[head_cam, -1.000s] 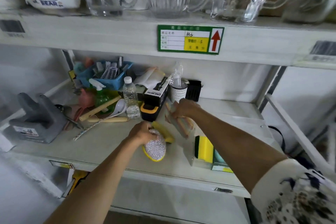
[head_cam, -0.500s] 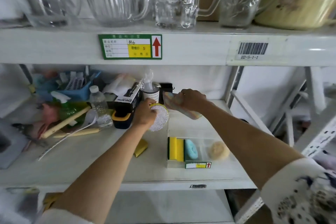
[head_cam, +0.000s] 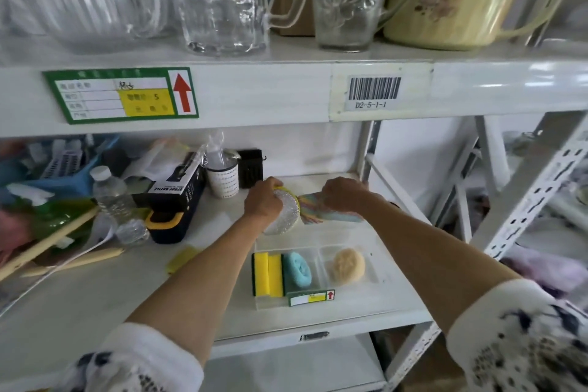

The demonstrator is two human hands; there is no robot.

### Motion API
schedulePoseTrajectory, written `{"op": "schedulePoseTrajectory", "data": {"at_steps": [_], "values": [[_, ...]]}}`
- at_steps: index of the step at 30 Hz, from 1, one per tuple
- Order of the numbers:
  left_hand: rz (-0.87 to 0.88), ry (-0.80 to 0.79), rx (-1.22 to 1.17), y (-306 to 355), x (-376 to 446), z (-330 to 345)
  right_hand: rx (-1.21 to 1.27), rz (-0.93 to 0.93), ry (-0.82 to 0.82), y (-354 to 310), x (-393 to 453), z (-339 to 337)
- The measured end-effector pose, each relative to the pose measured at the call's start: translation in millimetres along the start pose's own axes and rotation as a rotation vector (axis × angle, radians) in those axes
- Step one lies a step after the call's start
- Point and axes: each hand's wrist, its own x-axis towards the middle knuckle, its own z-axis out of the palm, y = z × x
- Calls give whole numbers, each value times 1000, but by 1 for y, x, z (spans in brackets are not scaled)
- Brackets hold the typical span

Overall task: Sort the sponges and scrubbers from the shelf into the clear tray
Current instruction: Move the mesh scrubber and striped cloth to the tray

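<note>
My left hand (head_cam: 262,202) grips a silver glitter scrubber with a yellow rim (head_cam: 288,215), held over the far end of the clear tray (head_cam: 374,266). Beside it my right hand (head_cam: 345,196) holds a striped pastel sponge (head_cam: 313,212), touching the scrubber. The tray sits on the shelf near its front edge and holds a yellow-and-green sponge (head_cam: 269,274), a teal scrubber (head_cam: 297,269) and a beige round sponge (head_cam: 346,266) in separate compartments. A small yellow sponge (head_cam: 183,259) lies on the shelf left of my left forearm.
A black-and-yellow box (head_cam: 173,200), a water bottle (head_cam: 109,191), a white cup (head_cam: 222,180), wooden utensils (head_cam: 47,243) and a blue basket (head_cam: 68,169) crowd the left and back of the shelf. Glass jugs (head_cam: 222,0) stand on the shelf above. A white upright (head_cam: 369,149) bounds the right.
Both hands have lifted their items off the shelf and moved right and back, now over the tray's far end. The view has shifted right, and the small yellow sponge lies uncovered.
</note>
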Motion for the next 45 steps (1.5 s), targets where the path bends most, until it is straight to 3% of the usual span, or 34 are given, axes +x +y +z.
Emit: {"op": "schedulePoseTrajectory", "data": {"at_steps": [14,20,26,30,36,41,45], "values": [[-4,-180,82,-23,22,20,-66,-22,-146,18,21,14],[-1,-200,120,-33,20,23,-70,-33,-112,19,24,24],[-28,-99,125,-38,14,21,-60,1,-77,17,23,29],[-30,-105,43,-44,10,13,-60,12,34,9,24,27],[42,4,-115,-55,-9,-4,49,-88,203,-47,19,18],[33,119,-215,-90,-32,-26,123,-222,169,-118,2,22],[-118,200,-211,-137,-52,-47,160,-323,115,-172,-8,40]]}}
